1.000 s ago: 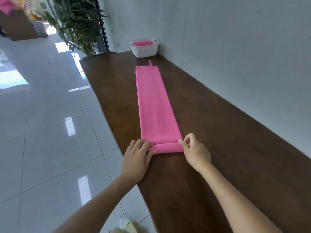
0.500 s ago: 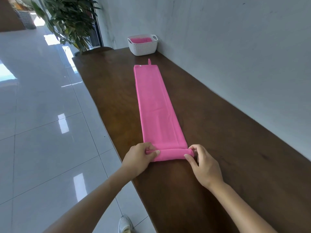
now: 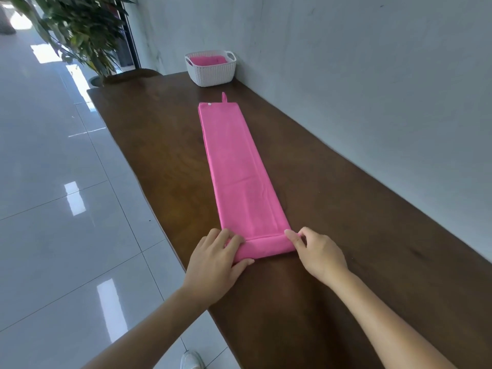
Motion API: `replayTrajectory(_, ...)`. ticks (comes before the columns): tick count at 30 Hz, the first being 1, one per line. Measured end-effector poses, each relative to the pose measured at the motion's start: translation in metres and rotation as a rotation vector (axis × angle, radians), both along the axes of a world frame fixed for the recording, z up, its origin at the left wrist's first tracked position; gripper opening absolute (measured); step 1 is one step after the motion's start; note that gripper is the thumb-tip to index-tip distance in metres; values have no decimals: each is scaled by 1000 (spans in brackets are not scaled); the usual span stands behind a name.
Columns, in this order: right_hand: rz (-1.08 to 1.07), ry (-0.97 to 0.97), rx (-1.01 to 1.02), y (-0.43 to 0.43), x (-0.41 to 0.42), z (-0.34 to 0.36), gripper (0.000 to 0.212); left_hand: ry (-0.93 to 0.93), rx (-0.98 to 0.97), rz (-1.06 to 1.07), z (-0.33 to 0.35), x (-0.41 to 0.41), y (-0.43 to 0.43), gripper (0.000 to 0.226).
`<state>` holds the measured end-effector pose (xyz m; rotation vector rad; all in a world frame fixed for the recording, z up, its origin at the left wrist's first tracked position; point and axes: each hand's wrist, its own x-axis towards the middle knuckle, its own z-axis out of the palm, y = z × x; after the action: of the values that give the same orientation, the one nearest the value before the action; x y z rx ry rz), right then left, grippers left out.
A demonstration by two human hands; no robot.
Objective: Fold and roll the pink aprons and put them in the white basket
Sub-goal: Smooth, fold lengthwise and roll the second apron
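The pink apron (image 3: 234, 166) is laid as a long folded strip on the table (image 3: 359, 235), its near end rolled. The roll is gripped by the left hand (image 3: 215, 262) and pinched by the right hand (image 3: 316, 251). Both ends should be turned evenly and tightly.

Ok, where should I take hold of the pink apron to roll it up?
Grip the started roll at its two ends, coming from the near side, where the left hand and right hand sit. It lies crosswise; the flat strip runs away toward the white basket.
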<state>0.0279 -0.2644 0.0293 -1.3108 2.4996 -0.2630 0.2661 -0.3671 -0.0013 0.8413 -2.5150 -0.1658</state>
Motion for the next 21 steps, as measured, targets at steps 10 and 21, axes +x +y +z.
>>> replayTrajectory(10,-65,-107,-294,-11,8,4,47,-73,503,-9,26,-8,-41,42)
replayTrajectory(21,-114,-260,-232,-32,3,5,63,69,400,74,27,-19,-65,30)
